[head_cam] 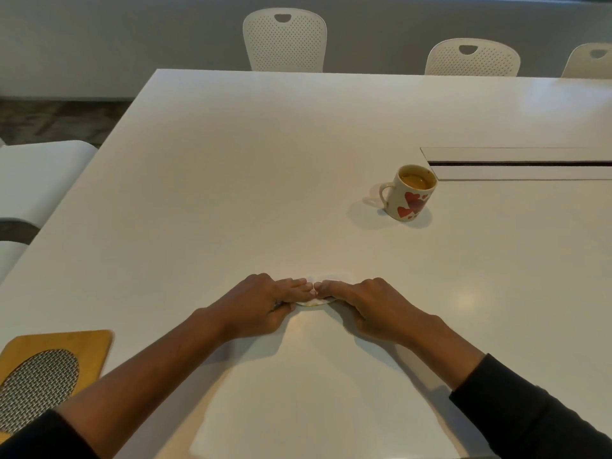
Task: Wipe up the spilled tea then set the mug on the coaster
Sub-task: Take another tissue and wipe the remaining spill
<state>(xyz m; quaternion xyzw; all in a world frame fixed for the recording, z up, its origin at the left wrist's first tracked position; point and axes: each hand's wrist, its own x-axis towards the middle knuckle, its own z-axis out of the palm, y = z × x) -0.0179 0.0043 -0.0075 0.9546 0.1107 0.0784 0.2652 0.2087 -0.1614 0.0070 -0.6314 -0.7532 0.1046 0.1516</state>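
Observation:
A white mug with red hearts stands upright on the white table, right of centre, its handle pointing left and tea inside. A small white tissue with a faint tea stain lies flat on the table near me. My left hand and my right hand press down on it with straight fingers, fingertips almost meeting over it and thumbs at its near edge. The hands hide most of the tissue. A wooden coaster with a metal mesh inset lies at the near left corner.
A recessed cable slot runs along the table behind the mug. White perforated chairs stand along the far edge, and white seats at the left side. The table's left edge runs diagonally near the coaster.

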